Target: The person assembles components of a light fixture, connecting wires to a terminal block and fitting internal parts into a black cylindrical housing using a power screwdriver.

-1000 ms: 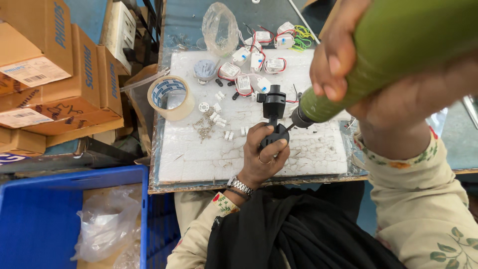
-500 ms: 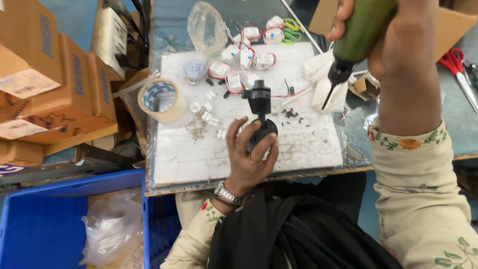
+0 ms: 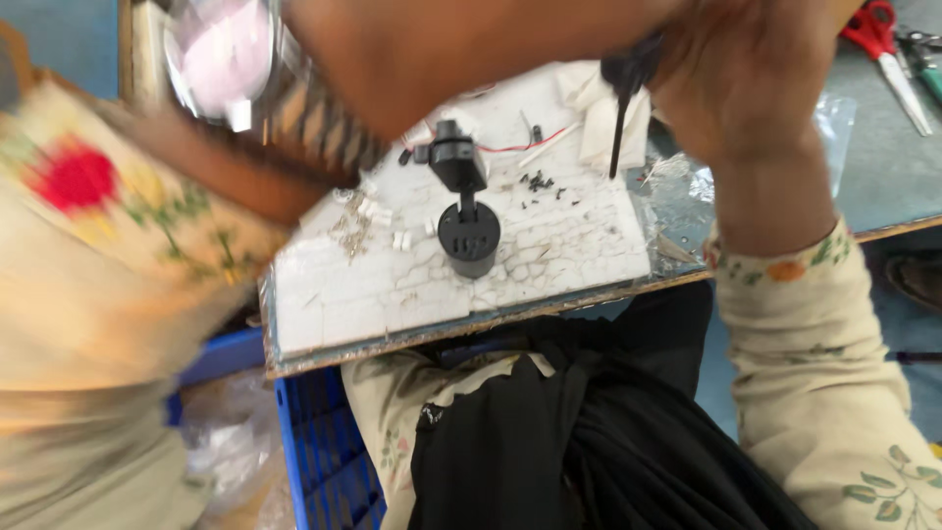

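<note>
Right now the right hand (image 3: pixel 756 88) is raised above the far side of the table (image 3: pixel 549 304), its fingers (image 3: pixel 687 59) closed around a dark screwdriver (image 3: pixel 620 108) whose thin bit points almost straight down at the cracked white board (image 3: pixel 392 285). The black part (image 3: pixel 463 211) stands upright on that board, unheld: a round base in front, a narrow stem, and a blocky head on top, so its long axis runs up toward the camera. It lies to the left of the bit tip and somewhat nearer the body, clearly apart from it. The right hand is the closer of the two.

The left hand is out of view; only the left forearm (image 3: pixel 442 59) and its blurred floral sleeve (image 3: pixel 108 245) sweep across the upper left, with a wristwatch band (image 3: pixel 314 128) showing, so I cannot tell how those fingers are set.

Small black screws (image 3: pixel 538 182) lie scattered between the part and the bit, and little white pieces (image 3: pixel 378 211) lie left of the part. A thin red wire (image 3: pixel 530 144) runs behind it. Red-handled scissors (image 3: pixel 883 39) lie at the far right. A blue crate (image 3: pixel 324 442) sits below the table edge on the left. No labels or packages can be made out.
</note>
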